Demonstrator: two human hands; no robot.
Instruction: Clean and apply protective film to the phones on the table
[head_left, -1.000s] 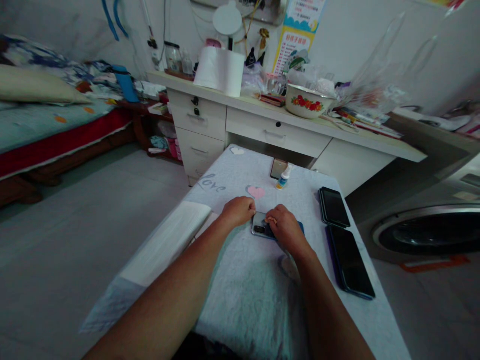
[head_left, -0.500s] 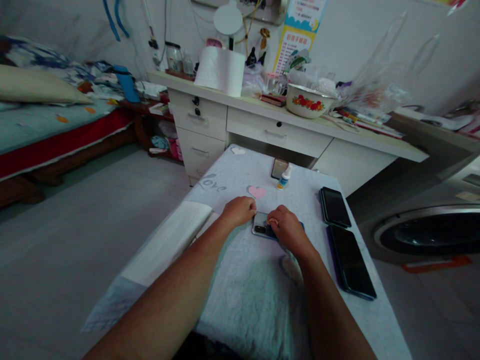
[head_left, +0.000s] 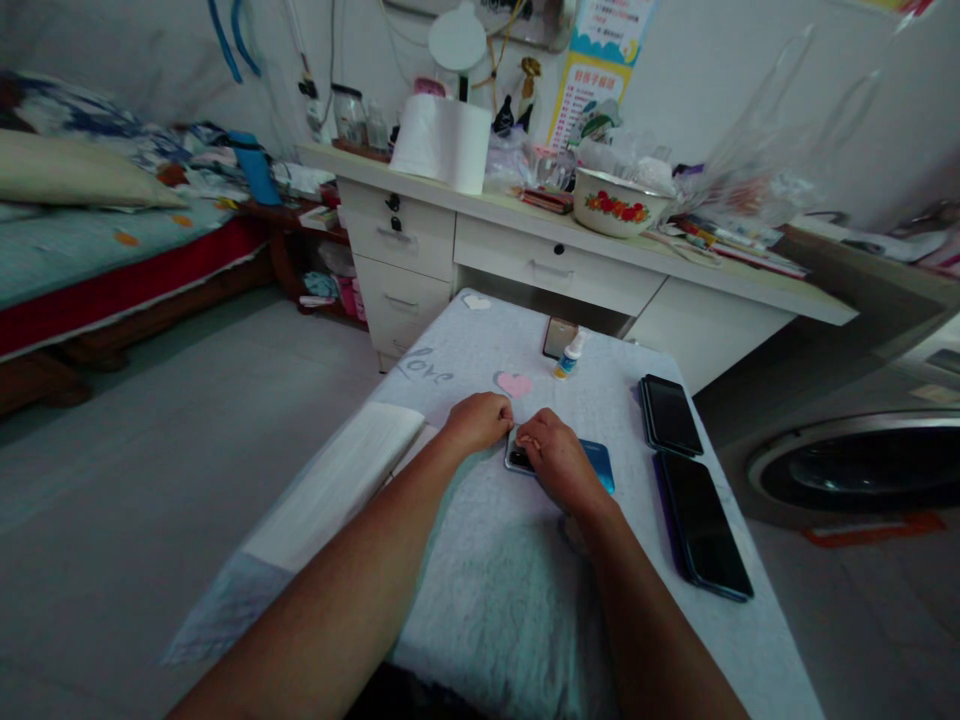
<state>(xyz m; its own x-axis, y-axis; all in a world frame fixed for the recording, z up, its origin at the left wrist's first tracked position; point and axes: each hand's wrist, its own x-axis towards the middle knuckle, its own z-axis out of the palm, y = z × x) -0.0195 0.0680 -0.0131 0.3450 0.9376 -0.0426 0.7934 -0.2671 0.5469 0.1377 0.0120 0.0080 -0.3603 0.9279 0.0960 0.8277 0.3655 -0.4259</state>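
Note:
A blue phone [head_left: 597,463] lies back-up on the pale cloth-covered table [head_left: 480,580], camera end toward the left. My left hand [head_left: 477,421] is curled into a fist at the phone's left end, touching it. My right hand [head_left: 553,460] rests on top of the phone with fingers bent and pinched together near the camera end; something small and pale shows at the fingertips, too small to name. The phone's right end shows beyond my right hand.
Two dark phones [head_left: 669,413] [head_left: 701,522] lie face-up along the table's right side. A small dropper bottle [head_left: 570,354] and another phone [head_left: 559,337] sit at the far edge. A cluttered white desk [head_left: 555,265] stands behind, a bed [head_left: 90,250] at left, a washing machine [head_left: 855,470] at right.
My right hand has slid left along the blue phone toward its camera end, uncovering more of the phone's right end. My left hand has stayed in place.

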